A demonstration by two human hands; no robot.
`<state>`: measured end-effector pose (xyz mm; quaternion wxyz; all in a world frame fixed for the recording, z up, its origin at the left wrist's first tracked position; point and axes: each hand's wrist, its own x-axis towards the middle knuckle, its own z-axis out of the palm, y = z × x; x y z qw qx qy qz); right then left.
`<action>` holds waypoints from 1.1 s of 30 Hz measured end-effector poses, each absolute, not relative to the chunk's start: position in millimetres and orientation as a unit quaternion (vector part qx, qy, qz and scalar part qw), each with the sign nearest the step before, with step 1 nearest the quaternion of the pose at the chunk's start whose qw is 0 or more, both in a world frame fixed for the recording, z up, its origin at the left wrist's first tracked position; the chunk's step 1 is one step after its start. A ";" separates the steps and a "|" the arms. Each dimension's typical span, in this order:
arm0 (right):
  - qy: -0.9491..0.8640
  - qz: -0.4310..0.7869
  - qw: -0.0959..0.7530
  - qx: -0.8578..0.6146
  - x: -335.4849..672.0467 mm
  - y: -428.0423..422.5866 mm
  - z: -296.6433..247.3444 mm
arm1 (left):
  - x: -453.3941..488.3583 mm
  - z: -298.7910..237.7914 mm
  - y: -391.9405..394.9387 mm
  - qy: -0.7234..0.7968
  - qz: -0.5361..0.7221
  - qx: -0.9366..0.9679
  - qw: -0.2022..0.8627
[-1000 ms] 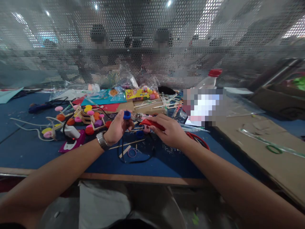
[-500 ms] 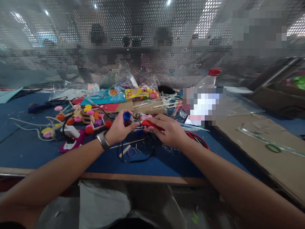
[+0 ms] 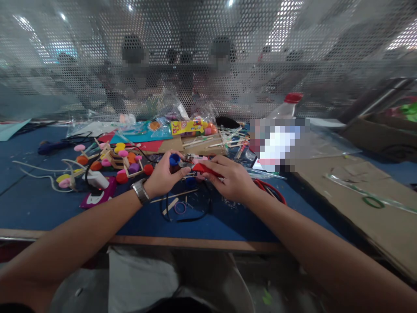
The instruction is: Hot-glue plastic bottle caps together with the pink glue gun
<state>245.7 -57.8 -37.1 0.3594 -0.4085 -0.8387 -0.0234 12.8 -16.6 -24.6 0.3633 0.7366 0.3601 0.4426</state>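
Note:
My left hand [image 3: 165, 176] is closed around a small blue cup-shaped piece [image 3: 175, 159], its open rim facing up past the fingers. Whether it is a cap or moulded clay I cannot make out. My right hand [image 3: 232, 178] grips a red-handled cutter [image 3: 208, 168], fingers over the top and thumb along the near side. Its pale metal end points left at the blue piece; whether it touches is unclear. Beneath the hands, a black cable [image 3: 192, 220] curves over the blue tabletop, with a wooden stick [image 3: 170, 206] and a purple ring [image 3: 180, 208] near it.
At the left stand stick models with coloured clay discs [image 3: 122, 163] and a purple power strip [image 3: 97, 198]. A yellow clay package [image 3: 188, 127] and loose sticks lie behind. Rightward are a blurred lit screen [image 3: 276, 148], a red-capped bottle [image 3: 293, 99] and cardboard [image 3: 358, 191].
The blue piece in my left hand has tilted and shifted very slightly right and down. My right hand keeps its hold on the red cutter, almost unmoved.

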 end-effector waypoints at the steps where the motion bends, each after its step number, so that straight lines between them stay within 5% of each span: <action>1: -0.839 -0.023 0.359 -0.408 245.7 -57.9 -37.0 | 12.7 -24.1 -16.9 0.361 0.440 0.738 0.363; 33: -0.828 0.014 0.397 -0.396 243.2 -60.4 -32.3 | 13.1 -19.8 -14.9 0.387 0.434 0.682 0.443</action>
